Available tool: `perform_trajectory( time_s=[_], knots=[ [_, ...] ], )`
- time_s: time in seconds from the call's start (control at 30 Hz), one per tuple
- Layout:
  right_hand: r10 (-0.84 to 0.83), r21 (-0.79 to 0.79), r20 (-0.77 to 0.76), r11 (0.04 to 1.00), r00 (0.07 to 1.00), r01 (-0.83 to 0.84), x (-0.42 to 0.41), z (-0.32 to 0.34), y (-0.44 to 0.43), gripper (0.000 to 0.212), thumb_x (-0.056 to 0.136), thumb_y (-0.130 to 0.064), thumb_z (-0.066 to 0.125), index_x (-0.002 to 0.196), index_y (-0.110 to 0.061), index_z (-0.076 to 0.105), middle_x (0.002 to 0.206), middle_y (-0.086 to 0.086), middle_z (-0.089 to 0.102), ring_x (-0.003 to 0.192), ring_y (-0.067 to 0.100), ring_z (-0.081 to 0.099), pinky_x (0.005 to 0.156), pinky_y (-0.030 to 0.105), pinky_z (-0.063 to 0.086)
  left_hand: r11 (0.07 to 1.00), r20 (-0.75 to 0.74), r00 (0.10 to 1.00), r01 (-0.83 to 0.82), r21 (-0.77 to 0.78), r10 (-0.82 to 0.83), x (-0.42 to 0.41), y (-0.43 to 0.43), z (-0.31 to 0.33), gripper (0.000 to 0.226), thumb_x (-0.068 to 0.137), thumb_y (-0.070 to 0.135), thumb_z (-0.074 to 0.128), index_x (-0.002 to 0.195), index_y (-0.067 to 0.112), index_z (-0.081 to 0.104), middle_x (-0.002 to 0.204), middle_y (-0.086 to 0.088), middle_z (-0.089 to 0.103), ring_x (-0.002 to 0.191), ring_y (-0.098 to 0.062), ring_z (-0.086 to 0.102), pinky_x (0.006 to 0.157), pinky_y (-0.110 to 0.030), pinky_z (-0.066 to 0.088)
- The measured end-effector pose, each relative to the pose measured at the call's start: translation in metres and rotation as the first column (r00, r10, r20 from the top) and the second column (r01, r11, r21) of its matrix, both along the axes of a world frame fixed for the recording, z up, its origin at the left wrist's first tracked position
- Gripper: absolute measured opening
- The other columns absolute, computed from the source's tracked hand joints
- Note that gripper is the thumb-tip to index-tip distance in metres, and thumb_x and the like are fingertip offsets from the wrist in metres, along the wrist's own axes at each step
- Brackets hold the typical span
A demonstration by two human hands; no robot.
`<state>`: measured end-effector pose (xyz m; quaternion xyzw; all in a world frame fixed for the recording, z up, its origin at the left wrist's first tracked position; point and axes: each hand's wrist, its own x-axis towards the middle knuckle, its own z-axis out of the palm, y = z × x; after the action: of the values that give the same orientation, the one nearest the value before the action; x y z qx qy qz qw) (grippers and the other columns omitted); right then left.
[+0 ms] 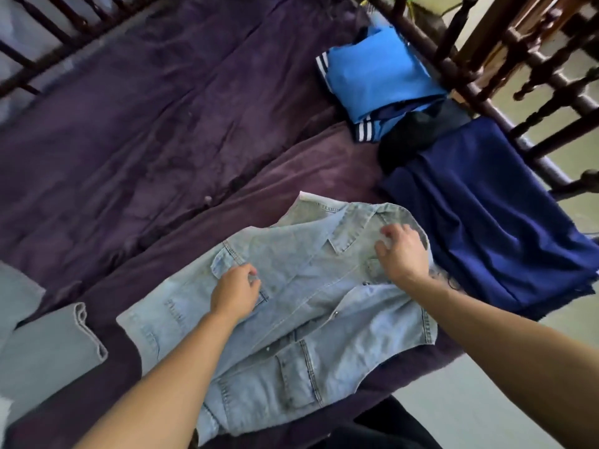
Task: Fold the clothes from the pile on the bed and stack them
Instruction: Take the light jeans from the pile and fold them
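Note:
A light blue denim shirt (291,306) lies spread front-up on the purple bed sheet (146,131), collar toward the far right. My left hand (236,291) sits on its chest pocket with fingers curled onto the cloth. My right hand (403,251) is at the collar and shoulder, fingers bent and pinching the denim there. A folded stack with a bright blue garment (379,76) on top stands at the back right. A dark navy cloth (486,215) lies flat beside it, nearer me.
A dark wooden bed rail (479,92) runs along the right side, another rail along the far left. A grey garment (48,341) lies at the near left edge. A black item (408,134) sits between the blue stack and the navy cloth. Floor shows at right.

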<state>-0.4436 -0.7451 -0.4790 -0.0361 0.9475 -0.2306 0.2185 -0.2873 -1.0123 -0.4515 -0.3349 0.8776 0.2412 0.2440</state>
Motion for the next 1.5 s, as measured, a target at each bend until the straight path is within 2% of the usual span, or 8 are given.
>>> perform_trajectory(
  time_s=[0.17,0.3,0.5,0.7,0.9,1.03,1.2,1.5],
  knots=[
    [-0.381,-0.054,0.537,0.875,0.753,0.481,-0.013,-0.043,-0.062,0.041,0.082,-0.032,0.069,0.112,-0.005,0.061,0.093,0.012,0.063,0.080,0.027,0.060,0.080,0.040,0.055,0.998,0.110,0.992,-0.058,-0.018,0.060,0.060,-0.006,-0.037,0.022,0.091,0.022,0.057,0.111,0.016,0.063,0.112,-0.009,0.063,0.103,-0.028,0.060,0.084,-0.038,0.050],
    [-0.545,-0.128,0.510,0.717,0.666,0.685,-0.018,-0.068,-0.081,0.011,0.075,-0.018,0.064,0.071,-0.012,0.056,0.075,0.010,0.060,0.062,0.025,0.057,0.063,0.038,0.053,0.999,0.204,0.978,-0.048,-0.008,0.049,0.088,-0.002,-0.068,0.023,0.092,0.023,0.056,0.113,0.017,0.063,0.114,-0.011,0.060,0.106,-0.031,0.059,0.085,-0.038,0.049],
    [-0.697,-0.315,0.426,0.483,0.577,0.817,-0.031,-0.029,-0.062,0.017,0.090,-0.008,0.053,0.073,-0.011,0.051,0.075,0.006,0.053,0.065,0.016,0.055,0.055,0.029,0.057,0.999,0.236,0.971,0.035,0.029,-0.041,0.099,0.003,-0.075,0.029,0.089,0.029,0.061,0.116,0.019,0.059,0.121,-0.006,0.057,0.110,-0.026,0.056,0.089,-0.034,0.045],
    [-0.529,0.019,0.090,0.848,0.844,0.529,-0.023,-0.017,-0.021,0.029,0.081,-0.024,0.049,0.105,-0.015,0.064,0.093,0.009,0.066,0.083,0.031,0.062,0.078,0.040,0.051,0.990,0.178,0.982,0.076,-0.115,-0.055,0.103,0.001,-0.081,0.053,0.083,0.041,0.066,0.128,0.021,0.048,0.128,-0.005,0.049,0.117,-0.027,0.048,0.091,-0.036,0.043],
    [-0.048,0.404,-0.061,0.912,0.997,0.068,-0.005,-0.022,-0.018,0.048,0.084,-0.025,0.056,0.131,-0.021,0.043,0.127,0.014,0.053,0.115,0.037,0.049,0.091,0.046,0.041,0.959,0.127,0.991,0.005,-0.282,0.032,0.119,-0.015,-0.092,0.055,0.074,0.041,0.075,0.117,0.018,0.048,0.118,-0.012,0.045,0.113,-0.032,0.043,0.086,-0.043,0.042],
    [0.440,0.267,-0.271,0.889,0.856,-0.372,0.019,-0.026,-0.043,0.029,0.080,-0.015,0.065,0.109,-0.015,0.063,0.108,0.011,0.058,0.100,0.034,0.054,0.079,0.044,0.048,0.925,0.150,0.989,0.073,-0.373,-0.018,0.124,-0.031,-0.102,0.064,0.073,0.033,0.076,0.127,0.019,0.044,0.121,-0.013,0.044,0.111,-0.031,0.040,0.087,-0.043,0.037],
    [0.727,0.300,0.235,0.577,0.645,-0.759,0.062,-0.067,-0.066,0.034,0.085,-0.028,0.062,0.118,-0.018,0.061,0.124,0.007,0.054,0.115,0.031,0.052,0.090,0.040,0.046,0.882,0.190,0.978,0.161,-0.444,-0.083,0.133,-0.057,-0.122,0.076,0.068,0.020,0.077,0.135,0.020,0.040,0.112,-0.015,0.047,0.103,-0.033,0.043,0.081,-0.044,0.037],
    [0.645,0.486,-0.085,0.692,0.760,-0.533,0.047,-0.092,-0.040,0.038,0.083,-0.030,0.041,0.108,-0.021,0.068,0.101,0.009,0.065,0.101,0.033,0.060,0.087,0.043,0.039,0.863,0.104,0.975,0.223,-0.453,-0.197,0.174,-0.094,-0.122,0.039,0.065,0.003,0.074,0.101,0.013,0.064,0.092,-0.009,0.062,0.089,-0.033,0.054,0.080,-0.046,0.036]
  ],
)
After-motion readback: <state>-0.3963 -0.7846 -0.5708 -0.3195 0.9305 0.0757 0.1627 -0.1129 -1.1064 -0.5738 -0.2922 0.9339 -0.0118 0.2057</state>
